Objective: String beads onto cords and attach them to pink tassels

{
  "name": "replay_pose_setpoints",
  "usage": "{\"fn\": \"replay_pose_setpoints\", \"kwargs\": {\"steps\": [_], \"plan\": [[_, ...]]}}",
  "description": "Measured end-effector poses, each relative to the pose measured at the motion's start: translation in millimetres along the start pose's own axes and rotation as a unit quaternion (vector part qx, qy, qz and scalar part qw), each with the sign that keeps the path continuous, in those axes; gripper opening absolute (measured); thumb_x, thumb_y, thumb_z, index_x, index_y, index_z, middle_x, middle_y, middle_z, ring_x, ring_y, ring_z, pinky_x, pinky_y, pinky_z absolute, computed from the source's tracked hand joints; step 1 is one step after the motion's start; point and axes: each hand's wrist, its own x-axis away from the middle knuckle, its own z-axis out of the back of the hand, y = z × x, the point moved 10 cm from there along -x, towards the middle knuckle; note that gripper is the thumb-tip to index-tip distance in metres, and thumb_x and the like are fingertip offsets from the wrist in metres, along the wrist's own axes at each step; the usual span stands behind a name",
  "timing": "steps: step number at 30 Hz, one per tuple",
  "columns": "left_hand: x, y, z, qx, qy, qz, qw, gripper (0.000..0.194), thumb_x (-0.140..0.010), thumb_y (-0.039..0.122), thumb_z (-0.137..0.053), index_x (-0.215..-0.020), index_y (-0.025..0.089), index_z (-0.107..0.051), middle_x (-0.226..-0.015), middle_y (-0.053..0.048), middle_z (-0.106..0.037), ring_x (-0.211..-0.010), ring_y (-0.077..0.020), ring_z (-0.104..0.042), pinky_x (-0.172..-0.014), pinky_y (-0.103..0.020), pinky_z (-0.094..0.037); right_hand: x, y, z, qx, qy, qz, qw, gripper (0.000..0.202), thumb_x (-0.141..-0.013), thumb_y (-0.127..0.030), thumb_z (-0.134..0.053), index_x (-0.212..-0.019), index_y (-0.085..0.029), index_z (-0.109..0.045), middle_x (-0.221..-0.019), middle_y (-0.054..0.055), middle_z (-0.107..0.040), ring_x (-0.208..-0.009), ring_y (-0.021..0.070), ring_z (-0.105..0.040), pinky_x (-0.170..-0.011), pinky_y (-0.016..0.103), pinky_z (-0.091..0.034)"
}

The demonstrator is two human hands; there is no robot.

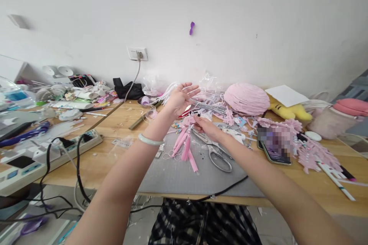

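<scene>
My left hand (182, 98) is raised above the back of the grey mat (178, 183), its fingers spread and nothing in it. To its right and lower, my right hand (204, 127) pinches the top of a pink tassel ornament (185, 143). Pink ribbons and thin loops of thread hang or lie below that pinch, over the mat. Silver scissors (220, 160) rest on the mat beside the ornament, partly behind my right hand and forearm. Small colourful pieces (176, 124) lie between my two hands.
A pink yarn bundle (246, 98), a yellow plush (290, 111) and phones (277, 149) are on the right. At the left, a power strip (89, 141) trails black cables. One cable crosses the mat's front edge. Pink trims and plastic bags crowd the back.
</scene>
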Motion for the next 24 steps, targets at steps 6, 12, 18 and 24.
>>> {"fn": "replay_pose_setpoints", "kwargs": {"steps": [6,12,18,24], "plan": [[-7.0,6.8,-6.3,0.003,0.019,-0.022,1.0,0.041,-0.057,-0.012,-0.035,-0.084,0.018,-0.044,-0.106,-0.005,-0.061,-0.104,-0.0181,-0.057,-0.085,-0.039,-0.042,12.1,1.2,-16.8,-0.06,-0.008,0.022,0.998,0.037,-0.068,-0.049,-0.064,-0.079,-0.014,-0.066,-0.084,0.004,-0.064,-0.053,0.0063,-0.036,-0.049,0.021,-0.023],[-12.8,0.4,-6.5,0.01,0.027,-0.012,1.0,0.041,-0.056,-0.013,-0.034,-0.082,0.017,-0.046,-0.094,-0.003,-0.061,-0.097,-0.016,-0.059,-0.087,-0.042,-0.042,14.9,10.5,-9.5,-0.115,0.051,0.033,0.992,0.036,-0.071,-0.049,-0.059,-0.082,-0.015,-0.065,-0.051,-0.007,-0.04,-0.049,0.0076,-0.03,-0.051,0.023,-0.021],[-15.7,-1.6,-6.0,0.02,0.037,-0.005,0.999,0.039,-0.057,-0.013,-0.035,-0.08,0.017,-0.046,-0.091,-0.001,-0.061,-0.093,-0.0143,-0.059,-0.089,-0.044,-0.04,23.7,15.6,-3.9,-0.182,0.063,0.03,0.981,0.029,-0.071,-0.039,-0.056,-0.087,-0.015,-0.063,-0.053,-0.007,-0.033,-0.048,0.008,-0.025,-0.048,0.023,-0.017],[-14.7,-1.3,-14.5,0.023,0.039,0.002,0.999,0.034,-0.06,-0.011,-0.038,-0.077,0.016,-0.047,-0.085,-0.001,-0.06,-0.09,-0.0141,-0.059,-0.09,-0.046,-0.039,30.9,19.7,-12.0,-0.243,0.008,0.0,0.97,0.027,-0.072,-0.033,-0.046,-0.084,-0.014,-0.062,-0.05,-0.007,-0.028,-0.045,0.0088,-0.023,-0.045,0.024,-0.022]]}}
